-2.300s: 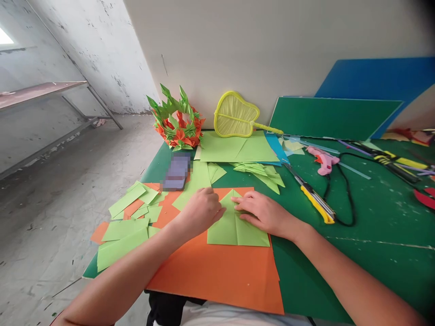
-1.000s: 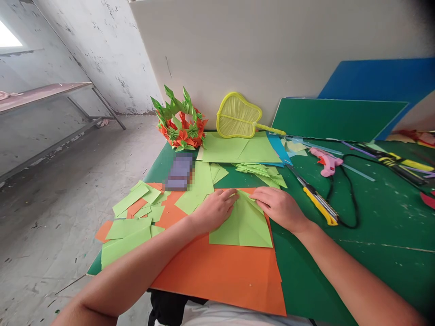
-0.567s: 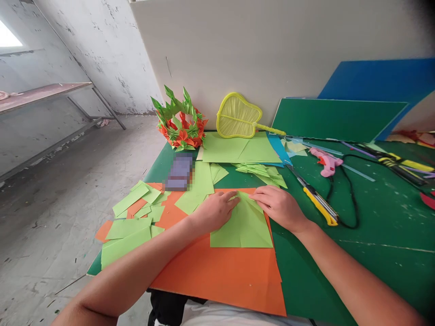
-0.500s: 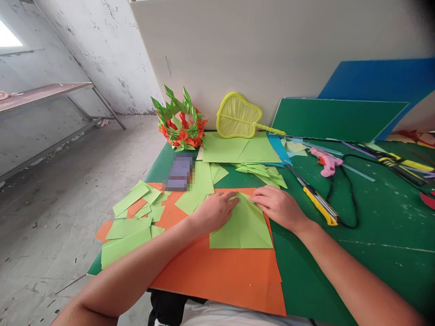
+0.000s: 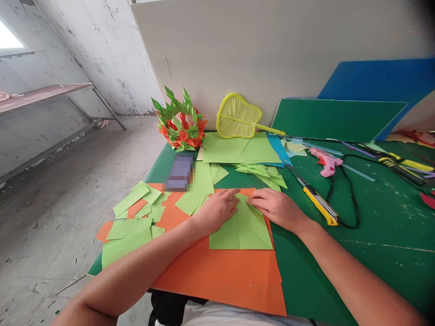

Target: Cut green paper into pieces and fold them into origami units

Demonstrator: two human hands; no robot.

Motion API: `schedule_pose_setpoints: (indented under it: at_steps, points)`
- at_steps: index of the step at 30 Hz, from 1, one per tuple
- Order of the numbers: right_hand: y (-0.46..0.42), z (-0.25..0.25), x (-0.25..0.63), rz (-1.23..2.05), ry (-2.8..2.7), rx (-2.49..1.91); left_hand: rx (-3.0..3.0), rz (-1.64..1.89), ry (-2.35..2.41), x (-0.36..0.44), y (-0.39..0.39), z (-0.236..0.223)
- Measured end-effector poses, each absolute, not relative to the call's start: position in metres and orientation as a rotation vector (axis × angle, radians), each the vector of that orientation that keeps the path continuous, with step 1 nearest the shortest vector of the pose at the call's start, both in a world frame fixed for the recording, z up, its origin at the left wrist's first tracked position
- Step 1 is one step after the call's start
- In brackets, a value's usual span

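Left hand (image 5: 219, 210): fingers bent and laid on the upper left of the creased light-green paper sheet (image 5: 242, 232); can't tell if it grips. Right hand (image 5: 277, 208): thumb and fingertips closed on the sheet's upper right edge, pinching it. Sheet lies on the orange paper (image 5: 220, 278), near the table's front edge, lower edge toward the person. Green tabletop (image 5: 380, 203) under it all.

Left of the hands: loose green paper pieces (image 5: 132, 228), some orange among them. Behind those, a pixelated phone-like slab (image 5: 178, 173), then the orange-and-green origami ring (image 5: 183, 136). Yellow hand fan (image 5: 238, 118) leans on the wall behind the larger green sheets (image 5: 231, 148). Folded green pieces (image 5: 261, 171) piled just beyond the right hand. Yellow utility knife (image 5: 320, 206) right of that hand, pink glue gun (image 5: 326, 163) behind it, black cord looping off.
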State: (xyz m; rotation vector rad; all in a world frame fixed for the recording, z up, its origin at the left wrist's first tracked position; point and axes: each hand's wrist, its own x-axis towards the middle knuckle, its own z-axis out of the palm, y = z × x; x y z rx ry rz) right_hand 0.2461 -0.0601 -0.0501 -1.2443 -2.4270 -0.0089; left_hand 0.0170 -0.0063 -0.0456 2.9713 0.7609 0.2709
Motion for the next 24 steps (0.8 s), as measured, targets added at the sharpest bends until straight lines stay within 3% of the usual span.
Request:
schedule_pose_setpoints:
  at_steps: [24]
  points:
    - [-0.0590, -0.0499, 0.2480, 0.094, -2.415, -1.247, 3.034, 0.216, 0.755, 0.0198, -0.0100, -0.0420]
